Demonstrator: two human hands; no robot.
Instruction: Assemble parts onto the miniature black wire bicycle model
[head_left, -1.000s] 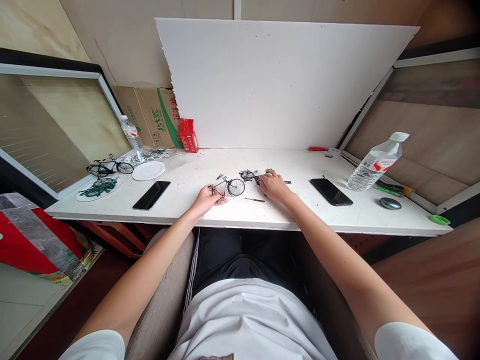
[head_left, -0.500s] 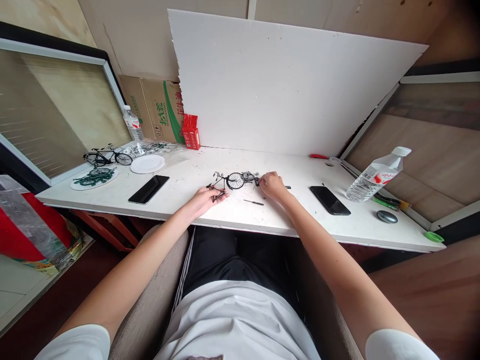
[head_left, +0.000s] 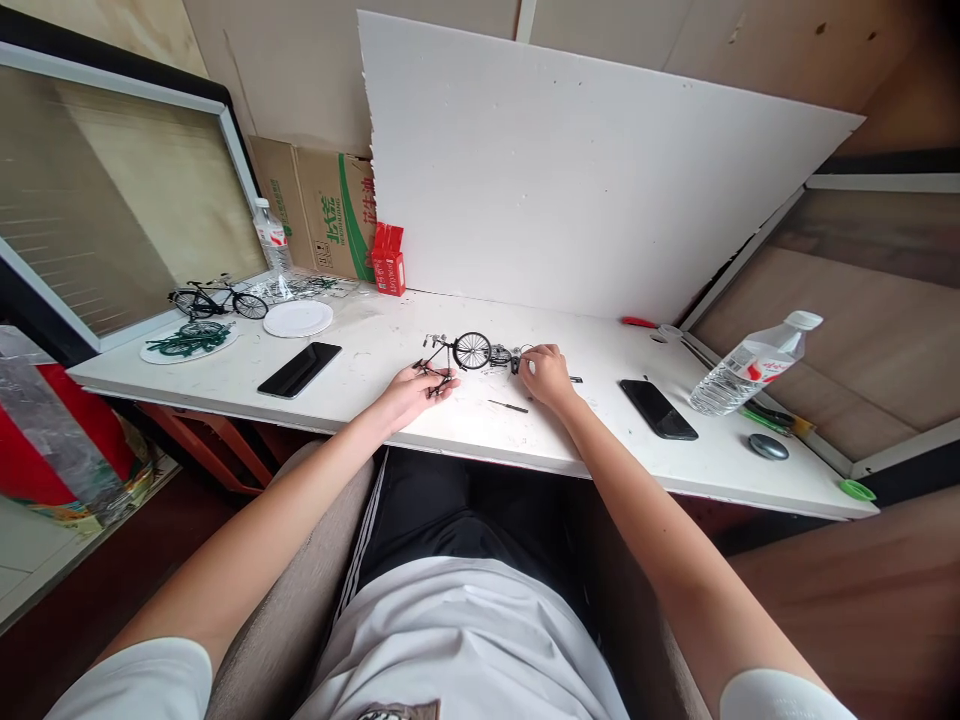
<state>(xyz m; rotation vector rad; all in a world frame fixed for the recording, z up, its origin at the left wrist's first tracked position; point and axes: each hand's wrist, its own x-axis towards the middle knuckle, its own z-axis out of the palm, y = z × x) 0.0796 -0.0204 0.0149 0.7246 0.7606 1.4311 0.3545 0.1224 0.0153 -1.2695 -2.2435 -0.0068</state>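
Note:
My left hand (head_left: 405, 398) is closed around the frame of a small black model bicycle (head_left: 447, 350), near the table's front edge. Its one visible spoked wheel (head_left: 472, 351) points toward the right. Just beyond that wheel lie small dark bicycle parts (head_left: 500, 356). My right hand (head_left: 547, 376) is over these parts with its fingers pinched together at a little black piece (head_left: 515, 366); whether the piece is in the fingers is hard to see. A thin dark tool like a small screwdriver (head_left: 508, 406) lies between my hands.
To the left are a finished-looking model bicycle (head_left: 217, 300), green parts (head_left: 191, 340) on a white disc, another white disc (head_left: 298, 319) and a phone (head_left: 300, 370). Another phone (head_left: 658, 408), a water bottle (head_left: 754, 368) and a grey oval object (head_left: 768, 446) are on the right. A white board (head_left: 592, 180) stands behind.
The camera view has tilted slightly. My left hand keeps the model bicycle in about the same place, and my right hand stays at the small parts with little movement.

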